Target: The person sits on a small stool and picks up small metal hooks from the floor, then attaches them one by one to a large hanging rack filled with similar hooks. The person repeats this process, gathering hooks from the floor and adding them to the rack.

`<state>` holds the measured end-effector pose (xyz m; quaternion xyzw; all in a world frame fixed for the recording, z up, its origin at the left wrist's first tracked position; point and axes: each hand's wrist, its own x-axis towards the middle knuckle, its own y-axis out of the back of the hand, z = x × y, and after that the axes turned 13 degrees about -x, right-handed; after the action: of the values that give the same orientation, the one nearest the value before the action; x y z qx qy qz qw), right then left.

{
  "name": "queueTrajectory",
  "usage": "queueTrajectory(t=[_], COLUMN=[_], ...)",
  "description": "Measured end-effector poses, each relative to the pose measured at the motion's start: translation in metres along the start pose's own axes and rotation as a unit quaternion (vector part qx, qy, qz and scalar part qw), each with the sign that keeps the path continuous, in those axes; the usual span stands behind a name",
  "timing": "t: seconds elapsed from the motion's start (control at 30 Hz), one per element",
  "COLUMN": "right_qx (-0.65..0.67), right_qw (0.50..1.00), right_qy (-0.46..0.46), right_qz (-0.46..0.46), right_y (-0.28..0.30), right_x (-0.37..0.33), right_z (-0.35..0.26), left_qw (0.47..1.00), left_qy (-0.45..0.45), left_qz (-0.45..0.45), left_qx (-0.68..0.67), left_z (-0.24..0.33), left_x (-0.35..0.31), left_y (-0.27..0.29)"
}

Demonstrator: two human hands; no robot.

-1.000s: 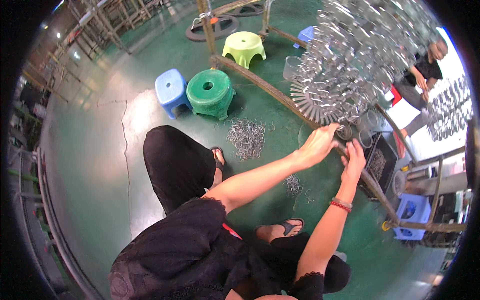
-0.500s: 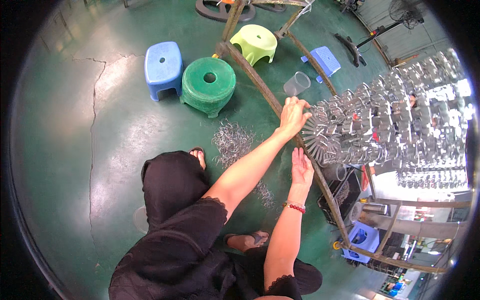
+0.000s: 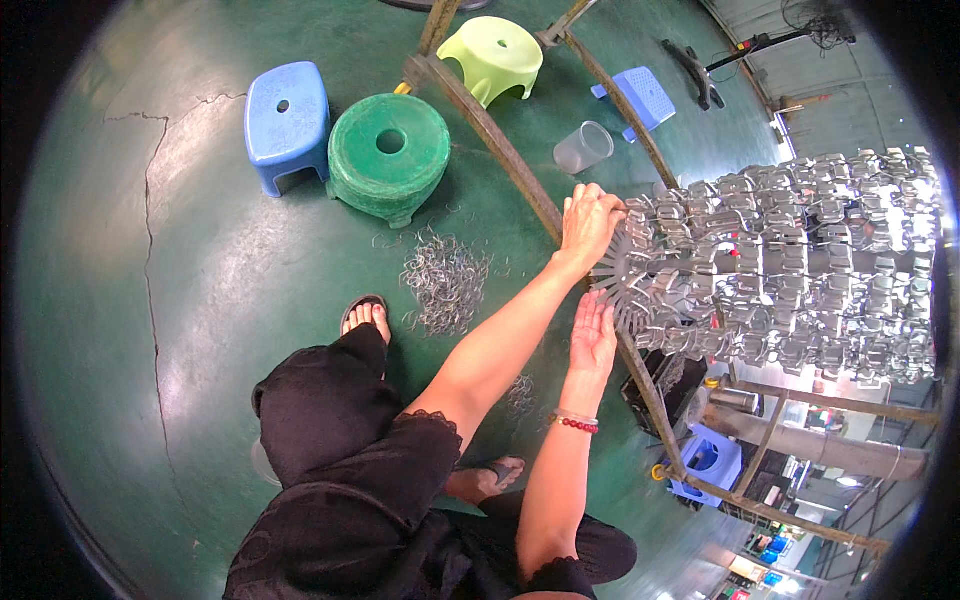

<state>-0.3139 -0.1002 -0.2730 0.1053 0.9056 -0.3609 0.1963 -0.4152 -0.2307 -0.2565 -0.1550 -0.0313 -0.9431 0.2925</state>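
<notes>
The left hand (image 3: 588, 222) pinched 1 of the small metal clips at the upper left end of the rack of metal clips (image 3: 790, 265), fingers closed on it. The right hand (image 3: 593, 335) lay open, palm up, just below that same end, holding nothing. The clips looked thin, stiff and light, probably sharp at the stamped edges, so each seemed best taken by its flat faces between thumb and fingertips; packed so tightly, they would likely snag on neighbours. Their number was too great to count. Left of the rack, on the green floor (image 3: 200, 300), lay 1 loose pile of wire hooks (image 3: 445, 280). Beyond it stood 4 plastic stools: 1 blue stool (image 3: 287, 115), 1 round green stool (image 3: 388, 160), 1 yellow-green stool (image 3: 492, 55) and 1 smaller blue stool (image 3: 640, 95), with 1 clear plastic cup (image 3: 583, 148) above the rack.
</notes>
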Motion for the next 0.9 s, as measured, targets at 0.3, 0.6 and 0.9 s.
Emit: queueTrajectory(t=[0.3,0.6,0.9], right_qx=[-0.099,-0.149,-0.179], right_qw=[0.994,0.989,0.980], right_qy=[0.028,0.005,-0.020], right_qz=[-0.026,-0.021,-0.089], right_y=[0.013,0.028,0.055], right_x=[0.007,0.017,0.038], right_z=[-0.007,-0.030,-0.054], left_qw=[0.996,0.993,0.973], left_qy=[-0.078,-0.058,0.036], left_qz=[0.009,-0.004,-0.010], left_qx=[-0.039,-0.100,-0.228], left_z=[-0.010,-0.013,-0.026], left_x=[-0.001,-0.010,-0.027], left_y=[0.037,0.054,0.063])
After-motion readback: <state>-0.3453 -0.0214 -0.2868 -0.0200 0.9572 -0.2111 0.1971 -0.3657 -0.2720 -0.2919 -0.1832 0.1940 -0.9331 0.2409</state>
